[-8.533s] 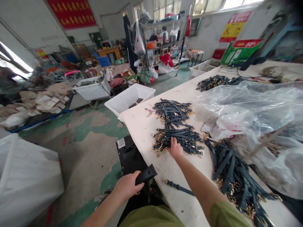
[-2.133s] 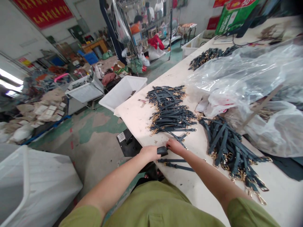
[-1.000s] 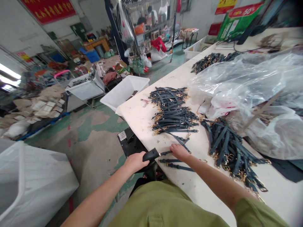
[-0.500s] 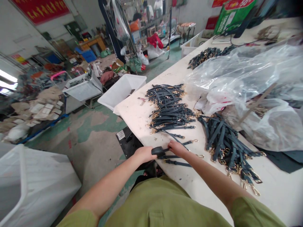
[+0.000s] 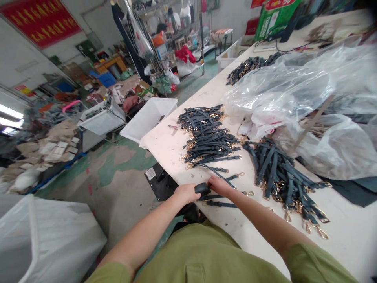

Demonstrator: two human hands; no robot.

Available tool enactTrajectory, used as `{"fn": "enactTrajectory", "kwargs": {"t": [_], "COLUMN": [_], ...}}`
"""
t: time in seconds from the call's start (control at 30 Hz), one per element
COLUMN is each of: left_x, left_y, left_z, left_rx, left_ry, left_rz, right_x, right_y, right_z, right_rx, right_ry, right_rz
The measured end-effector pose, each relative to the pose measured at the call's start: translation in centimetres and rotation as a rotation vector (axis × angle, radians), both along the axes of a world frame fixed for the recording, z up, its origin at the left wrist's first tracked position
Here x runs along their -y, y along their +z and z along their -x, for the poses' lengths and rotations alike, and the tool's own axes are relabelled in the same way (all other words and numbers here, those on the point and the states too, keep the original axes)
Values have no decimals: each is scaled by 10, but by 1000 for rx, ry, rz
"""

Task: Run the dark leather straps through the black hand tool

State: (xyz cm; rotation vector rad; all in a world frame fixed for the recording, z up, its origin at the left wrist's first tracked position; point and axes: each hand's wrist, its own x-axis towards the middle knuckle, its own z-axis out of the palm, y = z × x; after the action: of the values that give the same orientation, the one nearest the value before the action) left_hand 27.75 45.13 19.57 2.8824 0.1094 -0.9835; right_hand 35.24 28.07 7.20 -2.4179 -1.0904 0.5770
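Note:
At the table's near edge, my left hand is closed around a dark, rounded black object whose kind I cannot make out. Right beside it, my right hand has its fingers pinched together at the far end of that object; what they pinch is mostly hidden. Under and around my hands lie several loose dark straps with gold-coloured clasps. Just beyond, more straps are laid in a dense row. To the right a looser heap of straps has clips and buckles hanging toward me.
Large clear plastic bags cover the table's right side. Small pliers lie near the left edge. White bins stand on the floor beyond the table and at lower left. A dark box sits below the table edge.
Both hands have drawn closer together on the black object, the left shifting slightly right. The whole view has swung a little; the strap piles lie as before.

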Motion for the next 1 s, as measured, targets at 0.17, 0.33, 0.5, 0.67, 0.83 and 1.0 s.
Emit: {"fn": "enactTrajectory", "kwargs": {"t": [0.17, 0.33, 0.5, 0.67, 0.83, 1.0], "left_x": [-12, -29, -46, -68, -68, -65], "left_y": [1, 8, 13, 17, 17, 25], "left_z": [8, 21, 37, 65, 71, 68], "left_rx": [-1, 7, 44, 101, 131, 150], "left_ry": [18, 87, 173, 279, 293, 282], "left_rz": [20, 90, 111, 68, 101, 109], "right_x": [-2, -7, 1, 28, 7, -30], "right_y": [2, 2, 3, 7, 27, 35], "right_z": [1, 0, -1, -3, -22, -49], "right_rx": [40, 27, 41, 24, 151, 249], "right_ry": [-5, 1, 19, 39, -86, -297], "right_rz": [18, 39, 108, 284, 300, 401]}}
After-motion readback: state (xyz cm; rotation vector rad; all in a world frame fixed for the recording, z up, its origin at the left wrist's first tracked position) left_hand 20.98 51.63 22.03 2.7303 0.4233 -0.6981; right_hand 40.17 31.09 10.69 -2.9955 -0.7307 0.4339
